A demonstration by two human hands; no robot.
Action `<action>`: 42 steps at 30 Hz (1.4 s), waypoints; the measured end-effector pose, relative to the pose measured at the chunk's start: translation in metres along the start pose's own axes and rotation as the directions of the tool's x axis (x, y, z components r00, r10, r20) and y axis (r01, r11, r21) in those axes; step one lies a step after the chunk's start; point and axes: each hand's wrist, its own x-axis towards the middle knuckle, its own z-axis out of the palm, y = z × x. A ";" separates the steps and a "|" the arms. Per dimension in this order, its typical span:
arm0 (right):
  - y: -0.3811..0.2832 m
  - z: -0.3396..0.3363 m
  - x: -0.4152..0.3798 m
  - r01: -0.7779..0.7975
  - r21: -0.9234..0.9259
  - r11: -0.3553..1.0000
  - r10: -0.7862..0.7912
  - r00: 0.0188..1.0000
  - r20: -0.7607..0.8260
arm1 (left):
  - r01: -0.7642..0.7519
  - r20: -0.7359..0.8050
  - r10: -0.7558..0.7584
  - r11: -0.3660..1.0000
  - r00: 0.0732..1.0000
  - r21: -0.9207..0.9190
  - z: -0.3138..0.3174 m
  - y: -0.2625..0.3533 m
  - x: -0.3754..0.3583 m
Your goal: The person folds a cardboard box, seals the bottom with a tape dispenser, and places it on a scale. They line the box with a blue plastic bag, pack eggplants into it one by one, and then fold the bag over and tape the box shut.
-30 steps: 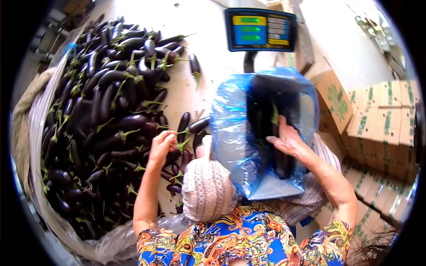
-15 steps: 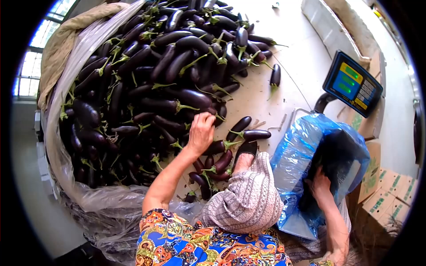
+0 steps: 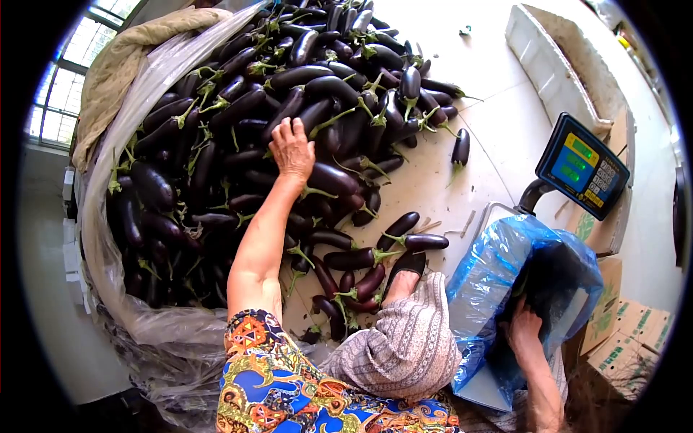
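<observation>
My left hand point(image 3: 292, 151) reaches over a big pile of dark purple eggplants point(image 3: 242, 169). Its fingers are spread and their tips touch an eggplant point(image 3: 288, 114) in the upper middle of the pile. Inside the mouth of a blue plastic bag point(image 3: 480, 263), my right hand point(image 3: 525, 330) is closed, its fingertips lost against the dark interior. A thin green sliver shows just above those fingers; what they hold is not clear. The bag sits on the platform of a scale, whose display point(image 3: 583, 166) is lit green.
Loose eggplants point(image 3: 354, 257) lie on the floor near my shoe point(image 3: 409, 263). A single eggplant point(image 3: 460, 146) lies right of the pile. Clear plastic sheeting point(image 3: 108, 238) edges the pile at left. A white foam box point(image 3: 541, 58) and cardboard cartons point(image 3: 624, 346) stand at right.
My left hand has moved up and left across the pile, from the eggplants at its lower right edge. My right hand stays inside the bag. The whole view has shifted slightly.
</observation>
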 end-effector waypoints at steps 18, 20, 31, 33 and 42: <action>0.003 -0.048 0.001 0.086 0.049 0.995 -0.088 0.995 0.043 | 0.903 0.760 0.502 -0.338 0.413 -0.267 -0.151 0.007 -0.143; 0.005 -0.086 -0.017 0.266 0.284 0.921 -0.215 0.956 -0.198 | 0.911 0.711 0.574 -0.312 0.406 -0.269 -0.174 0.033 -0.147; -0.016 -0.208 -0.059 0.403 0.915 0.003 0.116 0.909 -0.400 | 0.109 -0.061 0.979 -0.083 0.193 -0.991 -0.257 0.252 -0.073; -0.007 -0.192 -0.077 0.257 0.938 0.232 0.179 0.937 -0.301 | 0.199 0.023 0.975 -0.022 0.219 -0.980 -0.251 0.247 -0.068; -0.014 -0.067 -0.022 -0.132 0.694 0.708 0.180 0.984 0.004 | 0.747 0.740 0.374 0.160 0.559 -0.646 -0.056 0.097 -0.140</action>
